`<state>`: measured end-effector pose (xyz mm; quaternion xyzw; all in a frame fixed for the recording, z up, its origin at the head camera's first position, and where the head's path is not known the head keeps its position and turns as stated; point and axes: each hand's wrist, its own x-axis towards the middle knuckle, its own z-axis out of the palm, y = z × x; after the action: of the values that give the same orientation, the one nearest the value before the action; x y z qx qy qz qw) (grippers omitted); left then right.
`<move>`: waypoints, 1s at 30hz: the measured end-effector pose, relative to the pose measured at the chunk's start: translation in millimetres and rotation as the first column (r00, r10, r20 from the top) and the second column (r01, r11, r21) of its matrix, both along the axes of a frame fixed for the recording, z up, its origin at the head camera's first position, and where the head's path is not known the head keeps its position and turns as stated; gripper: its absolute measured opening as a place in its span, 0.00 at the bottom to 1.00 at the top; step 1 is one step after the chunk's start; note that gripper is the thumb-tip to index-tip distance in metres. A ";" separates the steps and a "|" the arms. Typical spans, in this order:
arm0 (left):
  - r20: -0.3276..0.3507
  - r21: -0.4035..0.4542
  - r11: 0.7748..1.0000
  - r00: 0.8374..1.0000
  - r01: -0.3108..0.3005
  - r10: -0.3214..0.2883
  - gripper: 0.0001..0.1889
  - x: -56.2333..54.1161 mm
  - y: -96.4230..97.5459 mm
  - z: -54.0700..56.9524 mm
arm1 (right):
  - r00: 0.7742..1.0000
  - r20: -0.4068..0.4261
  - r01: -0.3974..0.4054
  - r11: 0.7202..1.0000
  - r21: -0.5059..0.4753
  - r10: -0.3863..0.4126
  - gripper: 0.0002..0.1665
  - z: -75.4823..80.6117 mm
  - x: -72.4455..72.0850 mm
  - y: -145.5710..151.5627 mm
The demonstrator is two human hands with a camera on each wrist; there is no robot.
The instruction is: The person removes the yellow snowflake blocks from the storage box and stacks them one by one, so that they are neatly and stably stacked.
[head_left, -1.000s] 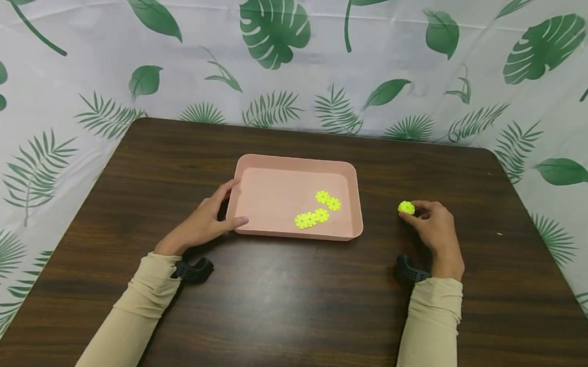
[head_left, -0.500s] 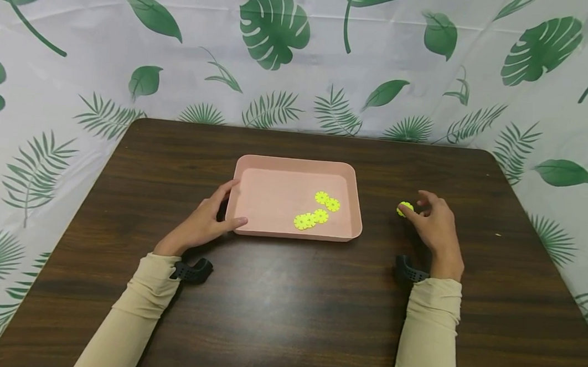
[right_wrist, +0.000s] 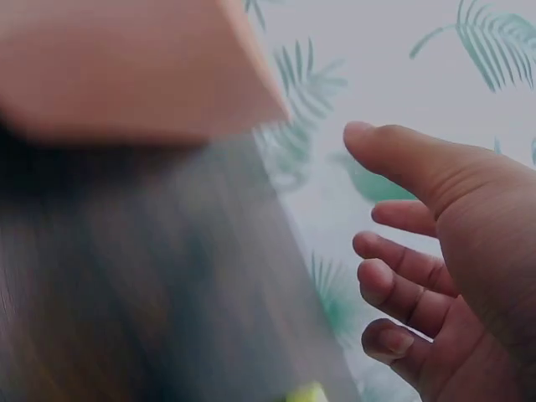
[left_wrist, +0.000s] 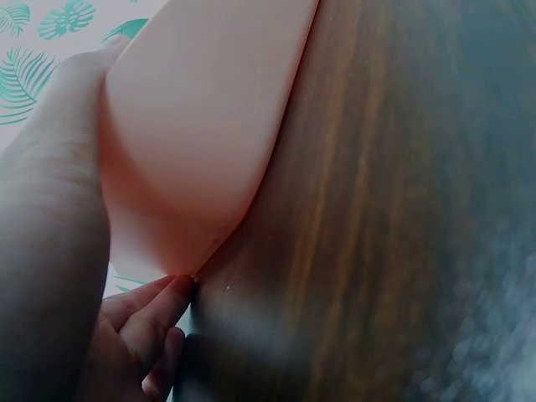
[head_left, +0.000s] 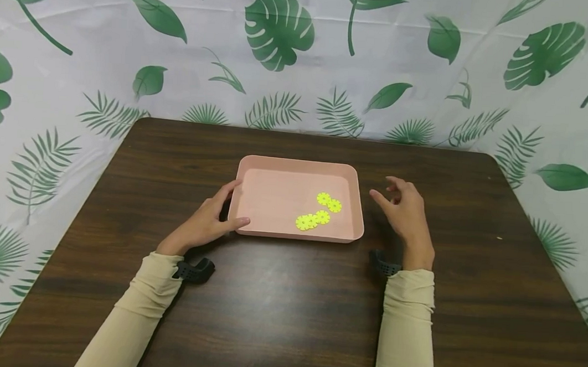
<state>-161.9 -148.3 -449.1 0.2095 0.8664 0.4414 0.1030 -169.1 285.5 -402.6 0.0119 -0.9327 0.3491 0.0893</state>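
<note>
My left hand point(head_left: 202, 226) grips the left end of a shallow pink tray point(head_left: 270, 163), with the thumb over its near left corner and the fingers along its side. The left wrist view shows fingertips point(left_wrist: 180, 289) at the tray's lower edge. Several yellow notched plastic discs point(head_left: 323, 216) lie flat toward the right of the tray, some overlapping. To the right of the tray, my right hand point(head_left: 406, 217) is held with thumb and fingers apart and nothing between them. A bit of yellow point(right_wrist: 310, 392) shows at the bottom of the right wrist view; in the head view, the hand hides that spot.
Everything lies on a dark wood-grain table point(head_left: 277, 304). A tiny pale scrap point(head_left: 499, 238) is on its right side. Behind hangs a white cloth point(head_left: 330, 58) with green leaf prints. Black wrist bands point(head_left: 196, 270) sit on both wrists.
My right hand has let go of a yellow disc right of the tray and moved left toward the tray. That disc is now out of sight in the head view. The left hand has stayed.
</note>
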 end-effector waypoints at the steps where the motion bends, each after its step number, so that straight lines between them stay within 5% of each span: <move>1: 0.001 -0.001 1.000 1.000 0.000 0.000 0.49 -0.1 0.1 0.0 | 1.000 -0.002 0.000 1.000 -0.011 0.000 0.37 0.1 -1.7 -6.3; 6: -0.001 -0.007 1.000 1.000 -0.003 0.003 0.50 0.0 0.1 0.1 | 1.000 -0.010 -0.017 0.999 -0.043 0.017 0.33 0.7 -9.0 -38.7; 15: 0.003 -0.012 1.000 1.000 -0.011 0.011 0.50 -0.8 -0.5 3.2 | 0.984 -0.065 -0.169 0.985 -0.040 0.167 0.25 3.0 -17.8 -83.1; 21: -0.014 0.014 1.000 1.000 0.012 -0.012 0.50 -1.6 -0.6 2.8 | 0.963 0.050 -0.265 0.964 0.008 0.264 0.24 0.8 -21.7 -95.6; 30: -0.008 0.028 0.999 1.000 0.017 -0.016 0.50 -2.7 -1.8 2.8 | 0.958 0.194 -0.237 0.965 0.111 0.213 0.08 -1.0 -23.7 -101.4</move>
<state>-164.6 -150.1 -446.2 0.2198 0.8587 0.4520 0.1002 -192.8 184.1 -403.7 0.0924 -0.9507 0.2937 -0.0367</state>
